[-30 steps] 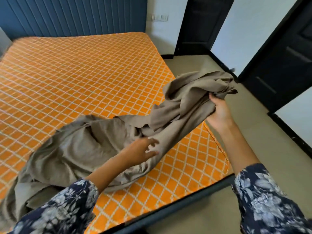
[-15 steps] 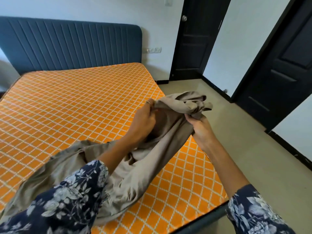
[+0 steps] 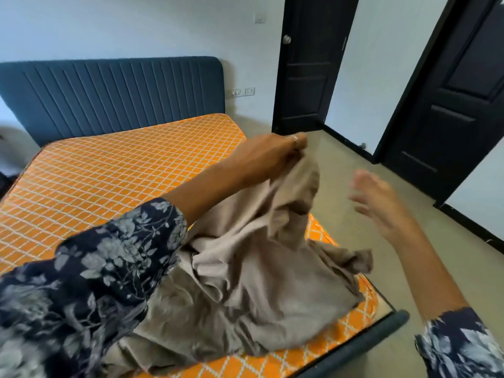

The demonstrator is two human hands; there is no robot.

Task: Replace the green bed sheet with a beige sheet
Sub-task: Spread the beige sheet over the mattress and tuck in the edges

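Your left hand (image 3: 268,154) pinches the beige sheet (image 3: 253,282), lifting it off the orange mattress (image 3: 109,173); your right hand (image 3: 377,199) hovers beside it, fingers spread, empty.

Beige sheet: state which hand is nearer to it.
Left. The left hand grips a bunched edge of the beige sheet, lifting it above the mattress. The right hand is open, apart from the sheet, over the floor.

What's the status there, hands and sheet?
Left hand pinching beige sheet aloft. Right hand open, off it. Sheet bunched on bare orange mattress. Nothing blocking.
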